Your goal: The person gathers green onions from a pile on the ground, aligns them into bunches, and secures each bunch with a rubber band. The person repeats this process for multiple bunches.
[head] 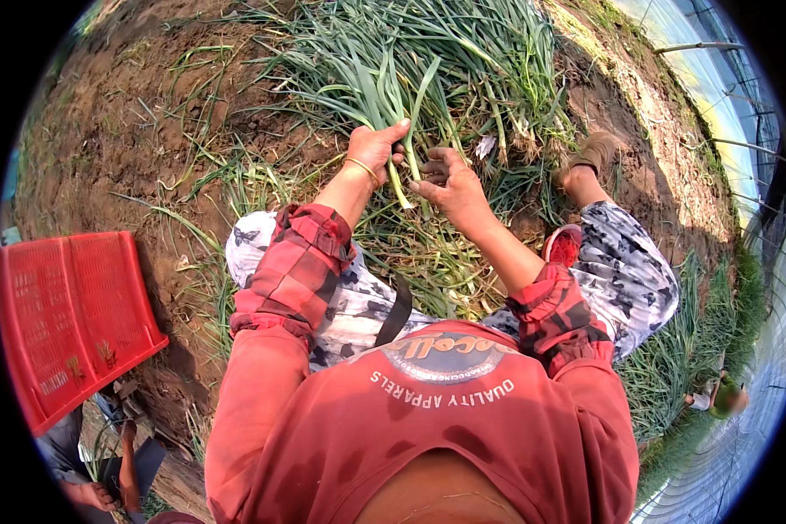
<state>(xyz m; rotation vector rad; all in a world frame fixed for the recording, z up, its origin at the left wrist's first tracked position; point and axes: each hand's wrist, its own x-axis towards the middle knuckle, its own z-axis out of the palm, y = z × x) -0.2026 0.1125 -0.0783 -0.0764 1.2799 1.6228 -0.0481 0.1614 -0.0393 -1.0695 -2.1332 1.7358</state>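
A few leek or green onion stalks [395, 177] are in my left hand [374, 149], which is closed round them with the thumb on top. Their green leaves fan away from me and the pale cut or trimmed-looking ends point towards me. Just right of these stalks is my right hand [455, 187], fingers curled and apart, the thumb and fingertips close to one pale stalk; no thing is plainly held in it. Beyond both hands lies a big heap of the same green plants [426, 52], some with roots showing. Loose leaves and trimmings [445, 262] cover the ground beneath my hands.
A red plastic crate [78, 321] stands on the soil at the left. Another person's hands [98, 496] are at the lower left, near green stalks. A sandalled foot [593, 154] is at the right of the heap. Growing rows [661, 367] and a distant person [727, 398] lie farther right.
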